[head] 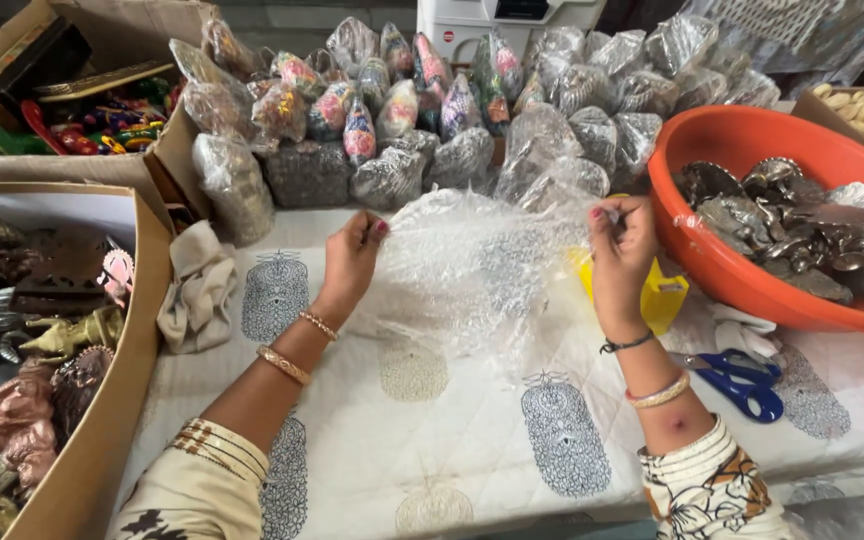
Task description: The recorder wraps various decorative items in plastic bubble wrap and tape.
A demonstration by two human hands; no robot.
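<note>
Your left hand (354, 255) and right hand (617, 250) are well apart, each pinched shut on an edge of a bubble wrap sheet (472, 270) that you hold stretched above the middle of the table (472, 440). I can't see anything lying in the sheet, so it looks like nothing is wrapped in it yet.

Much seems done already: a heap of wrapped bundles (512, 110) fills the far side, some showing painted colours, others dark and silvery. Plenty looks left too: the orange tub (742, 270) on the right holds loose metal pieces (802, 225), unwrapped.

Blue scissors (737, 380) lie near your right wrist, and a yellow object (664, 295) sits just behind that hand, partly hidden. A crumpled cloth (197, 290) rests left of your left hand.

The table wears a white cloth printed with grey motifs. On the left, a cardboard box (102, 420) holds metal figurines, and a second box (12, 130) beyond it holds coloured pieces. The space is crowded; little of the room shows.
</note>
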